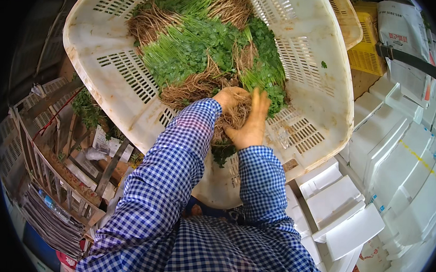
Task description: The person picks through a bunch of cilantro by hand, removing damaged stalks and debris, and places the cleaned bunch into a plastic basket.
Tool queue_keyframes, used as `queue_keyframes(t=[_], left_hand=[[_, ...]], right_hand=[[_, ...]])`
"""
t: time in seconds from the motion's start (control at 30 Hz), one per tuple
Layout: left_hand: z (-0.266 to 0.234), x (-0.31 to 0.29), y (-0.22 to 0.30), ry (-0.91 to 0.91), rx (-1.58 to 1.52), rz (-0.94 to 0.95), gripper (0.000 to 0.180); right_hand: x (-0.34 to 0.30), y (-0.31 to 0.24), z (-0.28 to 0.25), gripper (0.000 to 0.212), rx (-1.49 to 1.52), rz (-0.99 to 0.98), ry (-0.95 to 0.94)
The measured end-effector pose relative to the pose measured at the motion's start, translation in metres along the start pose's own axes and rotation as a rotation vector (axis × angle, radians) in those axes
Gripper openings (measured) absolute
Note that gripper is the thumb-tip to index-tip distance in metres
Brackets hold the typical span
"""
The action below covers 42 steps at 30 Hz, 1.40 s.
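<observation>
A large white plastic basket (315, 67) with slotted walls holds several bunches of leafy green herbs, which look like coriander (203, 44), with long brown roots. Both my arms reach down into its near part. My left hand (231, 96) closes round the root end of one coriander bunch (236, 112). On the other side of these roots, my right hand (253, 124) presses with its fingers pointing away from me and its thumb toward the roots. Some leaves hang out below the roots, near my wrists. My left fingertips are partly hidden among the roots.
White foam boxes (394, 155) are stacked to the right, with loose foam lids (335, 203) nearer me. A yellow crate (366, 43) stands at the far right. To the left are a wooden rack (53, 167) with scraps and a pile of flat dark sheets (51, 221).
</observation>
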<state>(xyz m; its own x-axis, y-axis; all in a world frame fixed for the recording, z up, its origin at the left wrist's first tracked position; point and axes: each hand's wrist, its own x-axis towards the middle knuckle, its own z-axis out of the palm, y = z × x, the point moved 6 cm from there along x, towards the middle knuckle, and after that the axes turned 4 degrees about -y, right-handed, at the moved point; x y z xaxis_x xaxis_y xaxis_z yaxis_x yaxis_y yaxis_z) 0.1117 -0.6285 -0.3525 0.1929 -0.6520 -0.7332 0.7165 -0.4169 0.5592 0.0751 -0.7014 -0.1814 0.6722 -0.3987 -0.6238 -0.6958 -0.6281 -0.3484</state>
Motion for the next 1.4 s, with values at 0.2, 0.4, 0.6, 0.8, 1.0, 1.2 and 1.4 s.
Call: queue_keyframes(t=[0.2, 0.4, 0.6, 0.8, 1.0, 1.2, 1.4], left_hand=[[-0.025, -0.005, -0.007, -0.174, -0.084, 0.142, 0.042], [-0.035, -0.012, -0.005, 0.004, -0.19, -0.026, 0.048], [-0.042, -0.019, 0.01, 0.069, -0.018, -0.223, 0.056], [-0.017, -0.035, 0.05, 0.189, -0.296, -0.324, 0.047], [-0.021, -0.064, 0.146, 0.174, 0.114, 0.197, 0.031], [0.017, -0.052, 0.125, 0.291, 1.062, 0.717, 0.043], [-0.003, -0.024, 0.108, 0.154, 1.16, 0.457, 0.042]], right_hand=[[-0.006, 0.001, 0.04, 0.115, -0.09, -0.309, -0.379], [-0.024, -0.03, 0.072, 0.116, -0.494, -0.124, -0.515], [0.001, -0.022, 0.094, 0.073, -0.205, -0.181, -0.042], [0.002, -0.01, 0.049, 0.048, 0.021, -0.106, -0.094], [0.019, 0.052, 0.063, 0.053, 1.1, 0.126, -0.036], [0.002, 0.045, 0.008, 0.041, 0.694, 0.255, -0.034], [0.006, 0.052, 0.023, 0.037, 0.782, 0.165, -0.004]])
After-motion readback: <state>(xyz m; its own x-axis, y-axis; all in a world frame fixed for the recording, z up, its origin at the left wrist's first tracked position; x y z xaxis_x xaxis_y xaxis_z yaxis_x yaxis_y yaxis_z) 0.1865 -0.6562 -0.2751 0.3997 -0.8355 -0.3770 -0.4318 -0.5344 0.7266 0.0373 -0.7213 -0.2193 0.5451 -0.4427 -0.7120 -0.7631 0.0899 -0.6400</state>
